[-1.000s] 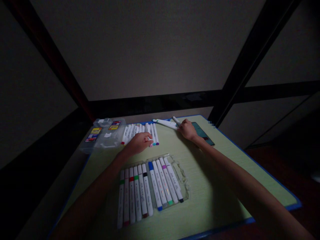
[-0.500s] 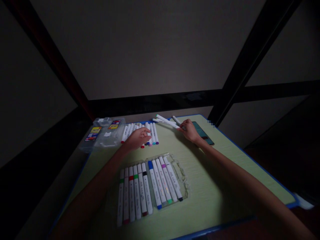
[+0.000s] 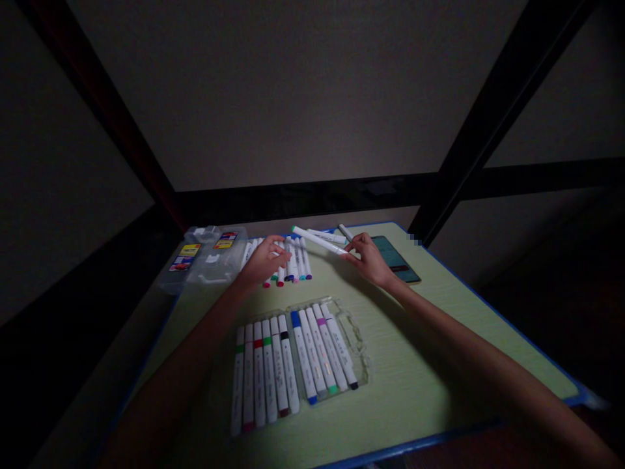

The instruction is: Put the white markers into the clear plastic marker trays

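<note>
My right hand (image 3: 370,259) pinches the near end of a white marker (image 3: 317,240) with a green far tip, raised over the table and slanting to the left. Over the row of white markers (image 3: 303,259) hovers my left hand (image 3: 266,260), fingers apart and partly curled, with nothing seen in it; it hides part of that row. Two loose markers lie behind the raised one: one white marker (image 3: 332,237) and another with a grey end (image 3: 346,232). Closer to me, several markers (image 3: 273,374) lie side by side in a clear plastic tray (image 3: 364,348).
A clear plastic case (image 3: 208,267) with coloured labels lies at the table's far left. Beside my right hand rests a phone (image 3: 396,260). The pale green table (image 3: 415,384) has a blue edge, and a wall panel (image 3: 303,98) rises behind it.
My right hand has picked up the white marker from the loose ones and swung it left toward my left hand. The left hand has shifted slightly over the row.
</note>
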{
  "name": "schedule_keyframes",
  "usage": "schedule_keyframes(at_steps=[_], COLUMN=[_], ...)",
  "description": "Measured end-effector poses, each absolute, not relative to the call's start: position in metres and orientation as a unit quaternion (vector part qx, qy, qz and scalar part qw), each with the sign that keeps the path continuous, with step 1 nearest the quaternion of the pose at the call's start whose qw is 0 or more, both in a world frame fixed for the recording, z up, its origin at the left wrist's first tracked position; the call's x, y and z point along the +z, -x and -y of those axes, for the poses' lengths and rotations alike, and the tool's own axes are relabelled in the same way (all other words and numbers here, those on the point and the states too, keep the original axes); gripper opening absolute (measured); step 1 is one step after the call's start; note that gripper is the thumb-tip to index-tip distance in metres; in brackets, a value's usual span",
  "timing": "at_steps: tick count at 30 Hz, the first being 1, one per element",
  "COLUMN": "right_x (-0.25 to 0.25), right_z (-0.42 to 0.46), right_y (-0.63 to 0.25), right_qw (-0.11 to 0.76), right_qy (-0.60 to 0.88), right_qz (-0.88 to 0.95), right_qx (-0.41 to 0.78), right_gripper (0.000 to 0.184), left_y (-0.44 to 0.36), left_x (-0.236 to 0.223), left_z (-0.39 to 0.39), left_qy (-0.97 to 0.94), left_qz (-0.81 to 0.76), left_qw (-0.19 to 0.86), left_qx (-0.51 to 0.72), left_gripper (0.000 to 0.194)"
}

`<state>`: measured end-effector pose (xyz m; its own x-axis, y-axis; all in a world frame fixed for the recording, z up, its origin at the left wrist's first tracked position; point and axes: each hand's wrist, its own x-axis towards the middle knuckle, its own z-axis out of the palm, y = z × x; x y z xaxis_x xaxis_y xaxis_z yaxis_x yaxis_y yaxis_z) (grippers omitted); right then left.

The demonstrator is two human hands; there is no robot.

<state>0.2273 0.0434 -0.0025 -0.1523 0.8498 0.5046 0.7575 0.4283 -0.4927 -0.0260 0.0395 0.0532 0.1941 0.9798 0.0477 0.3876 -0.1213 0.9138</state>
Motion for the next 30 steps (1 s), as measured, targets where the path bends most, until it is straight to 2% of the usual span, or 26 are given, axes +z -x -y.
schedule_keyframes(at_steps=[7, 21, 30], right_x=[0.001, 0.002, -0.012], right_z=[-0.028, -0.008, -0.007], right_y=[-0.219, -0.21, -0.205], right_qw=[0.405, 0.421, 0.469], right_qy=[0.486, 0.486, 0.494], right_qz=[0.77, 0.756, 0.711], right_qx=[0.075, 0.124, 0.171], right_gripper=[0.016, 0.016, 0.014], left_y=[0.026, 0.025, 0.028], left_x=[0.054, 0.063, 0.07], left_z=[-0.037, -0.036, -0.03], left_qy=[-0.643, -0.634, -0.657], left_qz=[-0.519, -0.485, -0.466], left_qw=[0.414, 0.432, 0.446], left_qx=[0.382, 0.421, 0.39], left_gripper=[0.03, 0.005, 0.008])
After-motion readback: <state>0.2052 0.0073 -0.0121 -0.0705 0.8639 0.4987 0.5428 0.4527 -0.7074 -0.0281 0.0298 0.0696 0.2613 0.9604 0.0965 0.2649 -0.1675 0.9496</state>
